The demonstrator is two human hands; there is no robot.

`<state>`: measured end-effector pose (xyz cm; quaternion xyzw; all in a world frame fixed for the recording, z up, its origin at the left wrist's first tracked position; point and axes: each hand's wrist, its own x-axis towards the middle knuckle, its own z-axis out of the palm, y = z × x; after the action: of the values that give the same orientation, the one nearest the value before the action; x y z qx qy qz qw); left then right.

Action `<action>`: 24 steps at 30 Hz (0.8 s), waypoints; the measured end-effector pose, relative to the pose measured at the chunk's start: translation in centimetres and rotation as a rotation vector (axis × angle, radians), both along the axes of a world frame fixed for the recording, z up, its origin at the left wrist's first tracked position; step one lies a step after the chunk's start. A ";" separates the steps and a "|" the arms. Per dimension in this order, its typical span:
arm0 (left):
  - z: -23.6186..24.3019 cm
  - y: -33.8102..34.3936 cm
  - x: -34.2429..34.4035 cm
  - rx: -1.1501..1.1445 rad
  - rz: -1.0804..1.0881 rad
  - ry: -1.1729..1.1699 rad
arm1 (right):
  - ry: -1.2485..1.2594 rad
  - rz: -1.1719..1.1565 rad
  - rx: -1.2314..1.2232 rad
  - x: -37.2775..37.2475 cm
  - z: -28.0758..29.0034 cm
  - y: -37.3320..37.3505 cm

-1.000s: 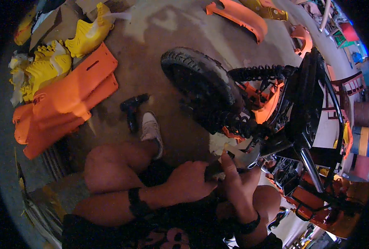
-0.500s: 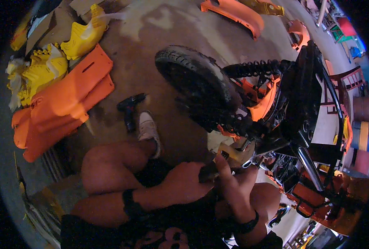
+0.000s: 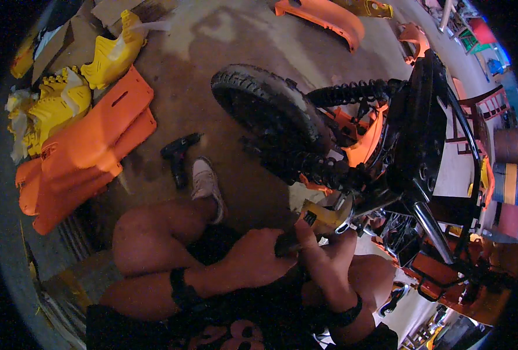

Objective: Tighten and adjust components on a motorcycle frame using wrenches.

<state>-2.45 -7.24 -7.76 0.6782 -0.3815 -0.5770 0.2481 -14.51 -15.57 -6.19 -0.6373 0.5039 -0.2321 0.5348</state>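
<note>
My left hand (image 3: 263, 251) is closed around the dark handle of a tool (image 3: 286, 242), whose kind I cannot make out. Against the front of that handle lies my right hand (image 3: 331, 261), thumb pointing forward and fingers curled. Just beyond the thumb are a yellowish piece (image 3: 327, 216) and a shiny curved metal part (image 3: 346, 213); how they join the tool is unclear. Both sit close to the rear end of a partly stripped motorbike (image 3: 413, 146), with its black wheel (image 3: 270, 105) and coil-spring shock absorber (image 3: 352, 93) further off.
A cordless drill (image 3: 178, 156) lies on the floor near my shoe (image 3: 205, 181). Orange panels (image 3: 90, 149) and yellow fairing parts (image 3: 114, 53) are piled at the left. Another orange panel (image 3: 323, 20) lies at the far side. A dark red chair (image 3: 487, 108) stands at the right.
The whole view has shifted slightly, moving the motorbike and panels a little to the left. Both hands keep nearly the same grip, and the shiny metal part shows more plainly.
</note>
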 end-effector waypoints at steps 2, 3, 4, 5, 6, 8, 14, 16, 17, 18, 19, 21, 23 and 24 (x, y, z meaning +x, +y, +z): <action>0.1 -0.1 0.0 0.011 -0.010 -0.012 | 0.055 0.051 -0.068 0.0 -0.5 -0.1; 0.4 -0.3 0.1 0.030 -0.017 -0.015 | 0.084 0.076 -0.104 0.0 -0.6 -0.1; 0.5 -0.4 0.0 0.050 -0.023 -0.018 | 0.091 0.083 -0.087 0.0 -0.6 -0.1; 0.4 -0.3 0.0 0.034 -0.022 -0.016 | 0.099 0.089 -0.070 -0.1 -0.5 0.0; 0.3 -0.2 -0.1 0.019 -0.020 -0.017 | 0.104 0.098 -0.052 -0.1 -0.5 0.0; 0.1 0.0 -0.2 0.002 -0.008 -0.026 | 0.081 0.043 -0.115 0.2 -0.8 0.1; -0.4 0.0 -0.5 -0.037 0.010 -0.051 | 0.023 -0.067 -0.003 0.2 -1.5 0.4; -1.1 0.3 -0.6 -0.110 0.003 -0.123 | 0.005 -0.103 0.023 0.4 -1.4 0.6; -1.1 0.3 -0.7 -0.094 -0.002 -0.124 | 0.008 -0.110 0.026 0.5 -1.3 0.7; -1.0 0.2 -0.7 -0.077 -0.007 -0.125 | 0.010 -0.117 0.030 0.5 -1.3 0.7; -1.0 0.1 -0.7 -0.060 -0.012 -0.127 | 0.031 -0.103 0.040 0.4 -1.3 0.7; -0.9 0.0 -0.7 -0.019 -0.023 -0.107 | 0.072 -0.076 0.059 0.1 -1.4 0.7; -0.6 0.0 -0.6 0.007 -0.026 -0.093 | 0.081 -0.078 0.023 0.2 -1.1 0.8; -0.5 0.0 -0.6 0.017 -0.023 -0.089 | 0.085 -0.077 0.008 0.2 -1.1 0.8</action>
<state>-3.06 -7.25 -8.29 0.7009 -0.3950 -0.5523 0.2185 -14.30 -14.77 -7.27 -0.6246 0.5512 -0.2234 0.5061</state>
